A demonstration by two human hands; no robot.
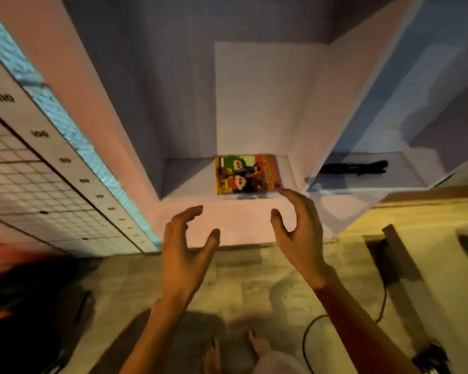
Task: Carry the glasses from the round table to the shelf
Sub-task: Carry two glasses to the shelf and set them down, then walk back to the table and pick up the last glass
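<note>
The tall white shelf unit (235,222) stood against the far wall, its smooth painted panels dividing it into open compartments. In the middle compartment a bright, glossy cartoon-printed book (247,174) in orange, green and red lay flat on the shelf floor, close to the front lip. In the compartment to the right a long black object (354,167) lay on its side; it was too blurred to say what it was. No glasses could be seen on any shelf or in either hand, and the round table was out of sight. The left hand (185,249) and the right hand (299,228) hovered side by side just in front of the lower shelf edge, palms turned toward each other, fingers loosely curled and spread wide, gripping nothing. To the left leaned a white gridded board (52,190) with dark numbers along its border and a pale blue textured strip beside it. The near floor was mottled beige stone, a thin black cable (308,336) curling over it at the right, and bare feet (258,345) showed below.
</note>
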